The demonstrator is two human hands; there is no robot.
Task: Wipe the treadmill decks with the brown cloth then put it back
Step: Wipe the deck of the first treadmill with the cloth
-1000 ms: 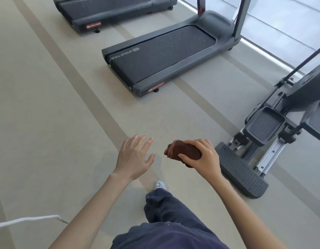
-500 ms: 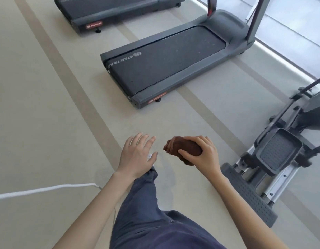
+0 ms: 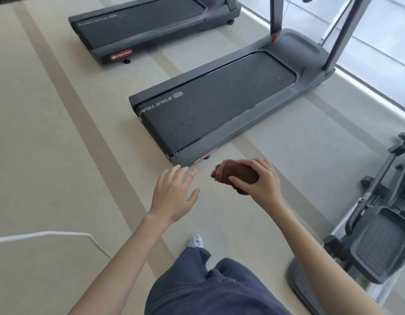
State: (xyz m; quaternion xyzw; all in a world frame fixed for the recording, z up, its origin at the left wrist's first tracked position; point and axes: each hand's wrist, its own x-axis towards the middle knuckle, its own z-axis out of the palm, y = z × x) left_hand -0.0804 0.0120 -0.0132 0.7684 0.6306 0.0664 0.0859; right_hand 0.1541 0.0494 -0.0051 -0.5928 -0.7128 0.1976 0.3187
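Note:
My right hand (image 3: 260, 183) grips a bunched brown cloth (image 3: 233, 173) in front of me, above the floor. My left hand (image 3: 174, 192) hovers beside it with straight, spread fingers and holds nothing. Just beyond both hands lies the near treadmill (image 3: 210, 105), its dark belt dotted with pale specks and its rear end closest to me. A second treadmill (image 3: 137, 21) stands farther back on the left.
An elliptical trainer (image 3: 376, 237) with ribbed foot pedals stands at the right. A white cable (image 3: 44, 235) runs across the beige floor at the lower left. A window ledge (image 3: 367, 92) lines the right behind the treadmills. My leg and shoe (image 3: 195, 241) show below.
I have stepped forward and turned; the near treadmill's rear end now lies just beyond my hands. The elliptical has slid to the right. Both hands hold the same pose.

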